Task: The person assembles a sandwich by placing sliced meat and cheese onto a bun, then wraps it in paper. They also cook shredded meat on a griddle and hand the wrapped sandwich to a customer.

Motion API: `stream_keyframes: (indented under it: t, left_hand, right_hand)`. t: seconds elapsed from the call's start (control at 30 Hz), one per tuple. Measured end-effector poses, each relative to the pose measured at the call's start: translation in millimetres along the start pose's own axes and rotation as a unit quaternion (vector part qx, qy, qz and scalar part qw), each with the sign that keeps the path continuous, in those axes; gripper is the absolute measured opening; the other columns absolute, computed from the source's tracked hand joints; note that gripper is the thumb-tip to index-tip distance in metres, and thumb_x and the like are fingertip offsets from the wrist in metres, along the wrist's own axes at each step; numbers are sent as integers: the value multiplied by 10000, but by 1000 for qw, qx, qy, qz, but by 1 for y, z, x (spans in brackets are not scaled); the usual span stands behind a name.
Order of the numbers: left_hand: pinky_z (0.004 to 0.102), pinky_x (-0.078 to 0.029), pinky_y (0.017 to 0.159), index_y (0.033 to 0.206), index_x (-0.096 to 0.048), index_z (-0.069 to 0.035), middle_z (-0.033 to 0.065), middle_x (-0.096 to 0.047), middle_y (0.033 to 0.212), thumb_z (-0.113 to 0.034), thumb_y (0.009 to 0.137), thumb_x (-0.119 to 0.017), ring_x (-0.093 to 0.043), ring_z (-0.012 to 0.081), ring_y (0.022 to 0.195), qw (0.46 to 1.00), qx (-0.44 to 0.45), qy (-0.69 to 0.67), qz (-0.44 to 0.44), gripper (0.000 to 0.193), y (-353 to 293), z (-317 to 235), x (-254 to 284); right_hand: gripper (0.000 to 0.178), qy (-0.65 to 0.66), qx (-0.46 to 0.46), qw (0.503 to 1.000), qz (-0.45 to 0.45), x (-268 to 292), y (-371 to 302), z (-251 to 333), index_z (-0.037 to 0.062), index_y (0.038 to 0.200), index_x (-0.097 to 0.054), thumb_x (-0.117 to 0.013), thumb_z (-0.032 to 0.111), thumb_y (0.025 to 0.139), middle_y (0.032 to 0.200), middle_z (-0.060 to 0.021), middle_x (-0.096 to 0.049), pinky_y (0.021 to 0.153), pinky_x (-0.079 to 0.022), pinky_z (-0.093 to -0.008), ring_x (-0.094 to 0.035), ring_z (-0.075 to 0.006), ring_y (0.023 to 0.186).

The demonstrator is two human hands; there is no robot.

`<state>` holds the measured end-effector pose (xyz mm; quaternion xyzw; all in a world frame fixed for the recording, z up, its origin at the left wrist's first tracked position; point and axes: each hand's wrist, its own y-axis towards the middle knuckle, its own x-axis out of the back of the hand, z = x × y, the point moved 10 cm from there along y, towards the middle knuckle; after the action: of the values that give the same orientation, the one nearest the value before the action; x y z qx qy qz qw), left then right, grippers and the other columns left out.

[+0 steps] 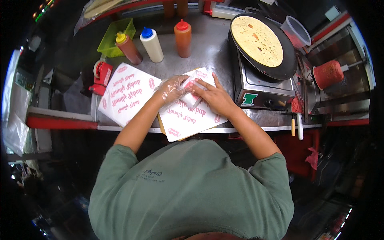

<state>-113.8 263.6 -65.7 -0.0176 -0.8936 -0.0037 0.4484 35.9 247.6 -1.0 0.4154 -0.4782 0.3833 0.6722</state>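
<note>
A small parcel [193,101] wrapped in white paper with red print lies under both my hands on a stack of printed wrapping sheets [184,125]. My left hand [172,90], in a clear plastic glove, curls its fingers round the parcel's left side. Bare, my right hand [216,98] rests on the right side with its fingers stretched out and spread over the paper. What the parcel contains is hidden. Another pile of printed sheets [120,94] lies to the left, its edge close to my left wrist.
Behind the sheets stand a brown-red bottle [130,50], a white bottle [152,46] and an orange bottle [183,40], beside a green basket [128,27]. A red tape dispenser [102,78] sits left. At right, a flatbread [256,40] lies on a black griddle [286,72]; knives [300,126] overhang the edge.
</note>
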Motion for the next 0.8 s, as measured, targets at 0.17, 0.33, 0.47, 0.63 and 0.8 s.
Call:
stream_keyframes:
  t: [0.17, 0.33, 0.47, 0.63, 0.8]
  left_hand:
    - [415, -523, 950, 1236, -666, -49, 176, -718, 1142, -547, 854, -780, -683, 323, 1083, 986, 104, -127, -28, 638, -21, 6, -1]
    - [469, -530, 910, 1107, -719, -63, 183, -732, 1084, -665, 843, -712, -697, 364, 1016, 975, 103, -108, -166, 657, -35, 18, -12]
    - [431, -534, 922, 1123, -680, -77, 152, -709, 1014, -522, 908, -710, -683, 334, 984, 971, 66, -110, -201, 495, -43, 8, -5]
    - [439, -506, 940, 1207, -630, -95, 152, -655, 1114, -471, 920, -696, -633, 335, 1040, 981, 70, -124, -131, 478, -36, 12, -23]
    - [456, -479, 970, 1252, -602, -104, 144, -627, 1172, -479, 917, -694, -608, 339, 1075, 979, 45, -116, -160, 511, -50, 8, -17]
  right_hand:
    - [414, 146, -146, 943, -260, 36, -30, -46, 70, 1248, -672, -609, -35, 853, 1186, -145, -714, 1178, -365, -540, -627, -317, 1200]
    - [258, 115, -209, 927, -290, 21, -23, -33, 34, 1076, -742, -621, -72, 875, 1073, -145, -708, 954, -489, -393, -638, -307, 1059]
    - [197, 270, -173, 912, -256, 22, 72, 12, 12, 1113, -745, -628, 14, 954, 1080, -112, -704, 914, -505, -322, -652, -222, 1009]
    - [347, 690, -126, 711, 54, -89, 263, 168, 26, 1269, -687, -699, 258, 1011, 1030, -71, -698, 822, -530, -297, -653, -160, 901]
    - [224, 735, -432, 522, 28, -216, 361, 197, 98, 1008, -723, -700, 320, 1004, 924, -42, -690, 660, -462, -292, -579, -119, 774]
